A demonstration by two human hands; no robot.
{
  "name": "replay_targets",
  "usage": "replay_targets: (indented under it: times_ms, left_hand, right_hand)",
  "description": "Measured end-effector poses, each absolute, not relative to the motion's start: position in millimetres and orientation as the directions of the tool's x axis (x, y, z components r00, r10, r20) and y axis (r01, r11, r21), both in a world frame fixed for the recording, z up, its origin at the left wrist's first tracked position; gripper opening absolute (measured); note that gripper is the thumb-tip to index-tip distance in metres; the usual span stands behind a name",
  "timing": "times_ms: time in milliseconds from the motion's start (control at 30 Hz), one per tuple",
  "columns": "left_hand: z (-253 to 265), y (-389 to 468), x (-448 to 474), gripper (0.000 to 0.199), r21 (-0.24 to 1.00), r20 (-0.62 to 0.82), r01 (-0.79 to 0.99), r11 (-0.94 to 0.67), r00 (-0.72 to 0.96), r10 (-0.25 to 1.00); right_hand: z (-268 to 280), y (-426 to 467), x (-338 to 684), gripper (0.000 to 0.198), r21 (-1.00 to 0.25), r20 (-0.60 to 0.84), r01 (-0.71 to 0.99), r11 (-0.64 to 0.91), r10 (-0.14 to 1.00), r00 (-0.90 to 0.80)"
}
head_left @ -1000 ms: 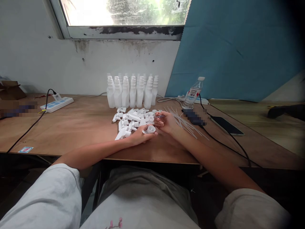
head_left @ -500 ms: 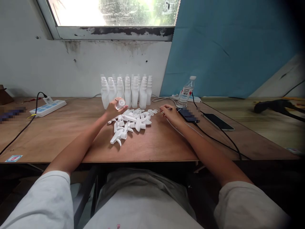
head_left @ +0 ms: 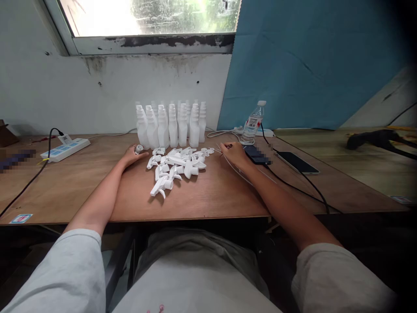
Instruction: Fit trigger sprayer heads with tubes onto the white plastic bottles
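My left hand (head_left: 129, 157) is at the left of the pile, curled round a white plastic piece (head_left: 139, 149). Only the round end of that piece shows; the rest is hidden. White spray trigger heads (head_left: 176, 161) lie heaped on the tabletop between my hands. Behind them stands a group of upright white bottles (head_left: 172, 126) with ribbed necks and no spray heads on. To the right of the heap, my right hand (head_left: 233, 152) has its fingertips pinched together near small white rings (head_left: 208, 151). What the pinch holds, if anything, is too small to make out.
A water bottle (head_left: 252, 124) stands behind a dark phone (head_left: 257, 155), and another phone (head_left: 298, 162) lies farther right. Black cables (head_left: 293, 191) cross the right side. On the left is a power strip (head_left: 65, 149). The table (head_left: 195, 204) ends close before me.
My left hand has moved left and down from above the heap to the table beside it, with the white piece still in its grasp. My right hand has barely moved.
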State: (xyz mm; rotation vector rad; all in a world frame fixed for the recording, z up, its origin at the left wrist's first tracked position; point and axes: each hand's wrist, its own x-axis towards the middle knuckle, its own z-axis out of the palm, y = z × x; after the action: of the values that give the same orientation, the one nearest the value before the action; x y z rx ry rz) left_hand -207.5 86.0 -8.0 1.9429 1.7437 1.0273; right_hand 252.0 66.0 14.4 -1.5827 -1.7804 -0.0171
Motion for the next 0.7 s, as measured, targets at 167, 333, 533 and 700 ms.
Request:
replay_targets:
  times_ms: [167, 333, 533, 700]
  left_hand:
    - [-14, 95, -212, 0.078, 0.633, 0.29, 0.733, -0.248, 0.072, 0.954]
    - [-11, 94, -213, 0.086, 0.627, 0.27, 0.734, -0.262, 0.112, 0.956]
    - [0, 83, -218, 0.093, 0.668, 0.162, 0.718, -0.196, 0.116, 0.98]
    - [9, 74, -217, 0.079, 0.805, 0.008, 0.588, -0.084, 0.131, 0.991]
  right_hand:
    - [19, 71, 266, 0.033, -0.409, 0.476, 0.908, 0.087, 0.869, 0.131]
    - [18, 77, 275, 0.038, -0.416, 0.467, 0.909, 0.014, 0.861, 0.201]
    - [11, 84, 285, 0.036, -0.302, 0.51, 0.944, 0.132, 0.859, 0.043]
    - [1, 91, 288, 0.027, -0.122, 0.346, 0.921, 0.369, 0.886, -0.309]
